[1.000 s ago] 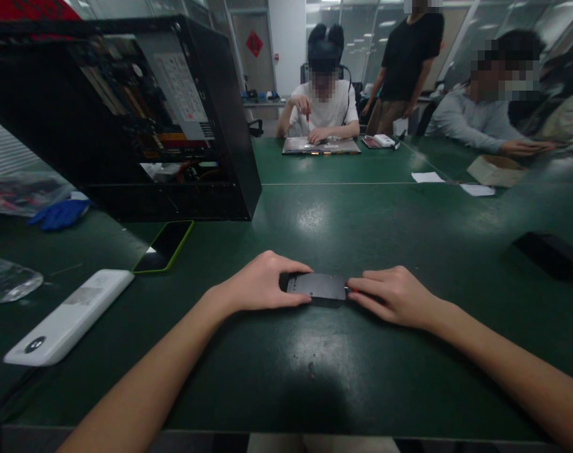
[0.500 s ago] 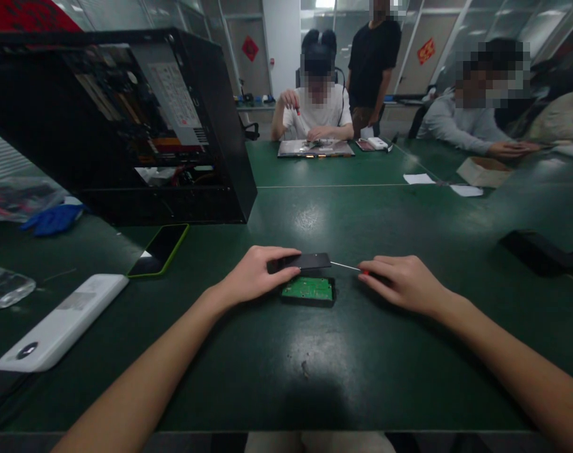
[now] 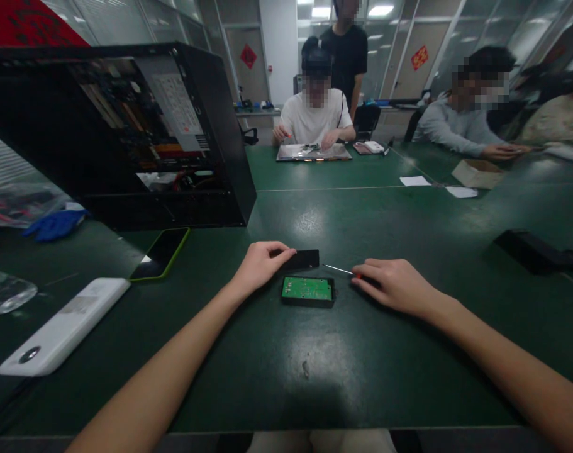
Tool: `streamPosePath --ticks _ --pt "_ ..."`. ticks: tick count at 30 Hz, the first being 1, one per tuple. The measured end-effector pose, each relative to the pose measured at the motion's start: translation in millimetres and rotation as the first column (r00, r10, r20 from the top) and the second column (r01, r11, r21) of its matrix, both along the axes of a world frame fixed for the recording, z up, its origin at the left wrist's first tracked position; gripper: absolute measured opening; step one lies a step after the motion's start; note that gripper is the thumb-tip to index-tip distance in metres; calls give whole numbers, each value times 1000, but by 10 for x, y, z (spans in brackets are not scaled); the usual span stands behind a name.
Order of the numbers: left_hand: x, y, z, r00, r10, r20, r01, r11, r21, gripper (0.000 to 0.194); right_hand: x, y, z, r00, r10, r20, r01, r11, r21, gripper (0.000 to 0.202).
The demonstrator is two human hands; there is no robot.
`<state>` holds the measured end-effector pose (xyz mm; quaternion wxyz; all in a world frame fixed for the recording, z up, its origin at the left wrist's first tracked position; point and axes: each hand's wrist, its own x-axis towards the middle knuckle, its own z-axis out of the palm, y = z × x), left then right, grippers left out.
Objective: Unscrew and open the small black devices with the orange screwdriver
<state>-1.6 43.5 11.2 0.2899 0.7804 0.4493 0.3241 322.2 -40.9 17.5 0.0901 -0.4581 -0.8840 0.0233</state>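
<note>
My left hand (image 3: 262, 265) is closed on the left end of a flat black cover (image 3: 305, 258), pinched between thumb and fingers. Just in front of that cover, on my side, a black case with a green circuit board (image 3: 307, 288) inside lies face up on the table. In my right hand (image 3: 389, 282) is a screwdriver (image 3: 338, 269); its thin metal shaft points left toward the cover, with its tip a little apart from it. A bit of red handle shows at the fingertips, and the rest is hidden in the hand.
To the left stand an opened black computer case (image 3: 173, 138), a phone with a green edge (image 3: 161, 253), a white power strip-like device (image 3: 64, 327) and a blue glove (image 3: 55, 224). A black object (image 3: 531, 251) lies right. Across the green table (image 3: 371, 365), a person (image 3: 314, 119) works on a flat panel.
The cover in my left hand has moved slightly left and now looks lower and flatter. The screwdriver tip has come away from its right end, and my right hand has shifted a little left.
</note>
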Motion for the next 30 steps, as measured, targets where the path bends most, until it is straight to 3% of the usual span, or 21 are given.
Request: streamPosePath --ticks 8,12,15,21,26,30 --pt "-12 90 -101 999 1 -48 3 997 75 21 -106 -26 -38 997 -82 -14 82 997 -3 35" --pt "-29 105 -127 992 -30 -125 54 979 197 17 -110 -1 -63 988 -134 -74 134 991 -8 33" --pt "-23 108 -150 986 -50 -160 93 956 277 16 -128 -1 -82 986 -128 -107 127 992 -14 30" --pt "-34 108 -157 986 -40 -159 89 946 311 16 -179 -32 -86 986 -79 -147 79 997 -10 28" --pt "-62 90 -149 988 -19 -152 70 938 338 19 -297 -104 -38 980 -50 -192 63 996 60 41" --pt "-68 80 -167 986 -18 -165 74 936 343 21 -530 -178 -11 980 42 -197 -24 995 94 63"
